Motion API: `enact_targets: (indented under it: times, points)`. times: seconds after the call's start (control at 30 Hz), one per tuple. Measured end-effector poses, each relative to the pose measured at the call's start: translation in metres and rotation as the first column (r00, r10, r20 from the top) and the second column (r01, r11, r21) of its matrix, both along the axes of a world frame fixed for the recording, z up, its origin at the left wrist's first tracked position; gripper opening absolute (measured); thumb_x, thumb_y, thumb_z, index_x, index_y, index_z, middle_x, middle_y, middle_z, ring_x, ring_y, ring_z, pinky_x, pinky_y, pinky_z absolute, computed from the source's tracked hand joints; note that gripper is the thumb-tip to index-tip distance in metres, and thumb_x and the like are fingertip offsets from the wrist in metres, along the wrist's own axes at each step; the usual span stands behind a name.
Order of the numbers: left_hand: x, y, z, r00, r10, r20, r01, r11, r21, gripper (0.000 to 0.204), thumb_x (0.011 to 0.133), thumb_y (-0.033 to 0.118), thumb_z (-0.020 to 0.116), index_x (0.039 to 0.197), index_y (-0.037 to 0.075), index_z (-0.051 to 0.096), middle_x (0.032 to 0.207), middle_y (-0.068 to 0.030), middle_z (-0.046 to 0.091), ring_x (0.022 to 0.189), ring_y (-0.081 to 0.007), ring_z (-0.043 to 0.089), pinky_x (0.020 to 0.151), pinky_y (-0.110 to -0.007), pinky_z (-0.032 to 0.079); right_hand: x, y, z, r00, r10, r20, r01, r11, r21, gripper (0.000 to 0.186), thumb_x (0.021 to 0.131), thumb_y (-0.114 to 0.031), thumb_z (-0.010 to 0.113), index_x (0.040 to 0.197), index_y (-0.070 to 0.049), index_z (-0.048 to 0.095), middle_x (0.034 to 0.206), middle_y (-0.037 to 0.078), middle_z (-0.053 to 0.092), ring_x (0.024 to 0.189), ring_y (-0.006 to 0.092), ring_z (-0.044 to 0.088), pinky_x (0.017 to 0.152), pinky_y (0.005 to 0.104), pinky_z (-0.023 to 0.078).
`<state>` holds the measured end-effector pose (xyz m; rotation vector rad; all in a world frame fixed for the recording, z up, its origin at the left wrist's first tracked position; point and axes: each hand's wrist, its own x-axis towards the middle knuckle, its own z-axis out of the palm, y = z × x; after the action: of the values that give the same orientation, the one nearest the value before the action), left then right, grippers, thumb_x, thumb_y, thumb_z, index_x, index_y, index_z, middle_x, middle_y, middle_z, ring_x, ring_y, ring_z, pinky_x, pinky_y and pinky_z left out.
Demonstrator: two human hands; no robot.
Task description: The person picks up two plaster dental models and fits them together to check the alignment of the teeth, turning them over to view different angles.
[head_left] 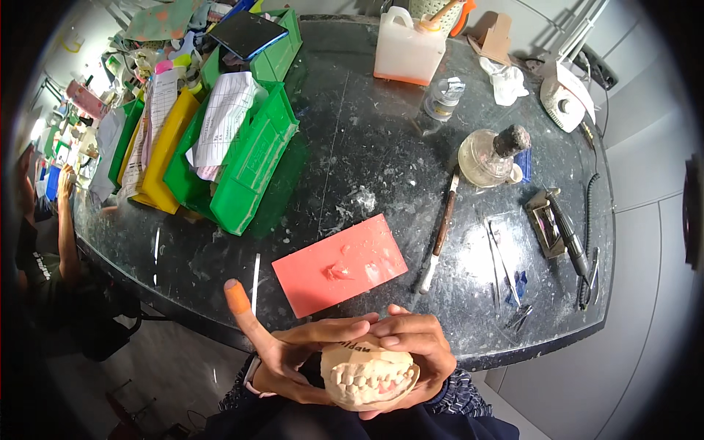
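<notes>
My left hand (pixel 286 356) grips the left side of a cream plaster dental model (pixel 370 378), with one finger in an orange cover raised out to the side. My right hand (pixel 425 348) is wrapped over the top and right of the same model. The model shows rows of teeth facing me, a small pink area at its right and dark handwriting on top. Just beyond my hands lies a pink rectangular wax sheet (pixel 308 279) with raised bits on it. A brown-handled spatula (pixel 444 227) lies to its right.
Green bins (pixel 249 183) and a yellow bin (pixel 169 176) with papers stand back left. Behind are a plastic container (pixel 403 51) and glass burner (pixel 477 161). A handpiece (pixel 568 235) and tweezers (pixel 502 264) lie right. Another person's arm (pixel 66 235) is at far left.
</notes>
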<state>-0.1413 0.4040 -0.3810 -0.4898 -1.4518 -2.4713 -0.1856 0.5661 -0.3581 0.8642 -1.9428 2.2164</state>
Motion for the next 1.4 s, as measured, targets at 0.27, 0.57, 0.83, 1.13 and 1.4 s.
enact_targets:
  times: [0.27,0.57,0.83,1.13,1.4]
  points:
    - [-0.016,0.003,0.012,1.0,-0.003,-0.03,0.003,1.0,-0.018,0.134,0.065,-0.002,0.075,0.124,0.027,-0.041,0.115,-0.0219,0.052,0.11,-0.0327,0.053,0.096,-0.044,0.042,-0.001,-0.004,-0.001,0.997,0.04,0.073,-0.04,0.999,-0.002,0.073,0.052,-0.027,0.088,0.11,0.003,0.055,0.105,0.018,0.055,0.097,0.027,0.057,0.089,0.0384,0.044]
    - [-0.013,-0.008,0.013,1.0,-0.006,0.006,0.007,0.982,-0.19,0.132,0.067,0.001,0.075,0.124,0.026,-0.042,0.116,-0.0245,0.051,0.105,-0.0295,0.056,0.091,-0.042,0.045,-0.003,-0.002,-0.003,0.992,0.062,0.112,-0.073,0.993,0.095,0.074,0.052,-0.024,0.088,0.111,0.004,0.054,0.107,0.018,0.052,0.096,0.0247,0.056,0.08,0.0325,0.046]
    - [-0.02,-0.005,0.017,0.995,-0.023,0.093,0.041,0.98,-0.196,0.134,0.065,0.0,0.077,0.126,0.024,-0.04,0.119,-0.0248,0.049,0.109,-0.0287,0.053,0.092,-0.04,0.043,-0.001,0.002,-0.008,0.883,0.232,0.408,-0.161,0.966,-0.203,0.081,0.061,-0.03,0.083,0.122,0.005,0.043,0.12,0.017,0.042,0.112,0.0236,0.045,0.094,0.0348,0.036]
    - [-0.027,-0.002,0.032,0.991,0.134,-0.029,-0.136,0.937,-0.32,0.132,0.064,0.006,0.079,0.129,0.013,-0.035,0.111,-0.0236,0.055,0.102,-0.0273,0.055,0.089,-0.036,0.043,-0.001,0.002,0.001,0.691,0.405,0.599,-0.267,0.912,-0.31,0.086,0.074,-0.037,0.071,0.135,0.004,0.026,0.13,0.013,0.034,0.124,0.0236,0.034,0.102,0.0367,0.026]
    - [-0.026,-0.002,0.037,0.973,0.221,-0.067,-0.222,0.817,-0.532,0.128,0.065,0.009,0.079,0.129,0.007,-0.032,0.106,-0.018,0.059,0.098,-0.0247,0.057,0.088,-0.034,0.041,0.001,0.0,0.006,0.677,0.382,0.629,-0.237,0.922,-0.305,0.088,0.075,-0.042,0.069,0.136,0.004,0.025,0.13,0.014,0.034,0.126,0.0241,0.032,0.103,0.0372,0.024]
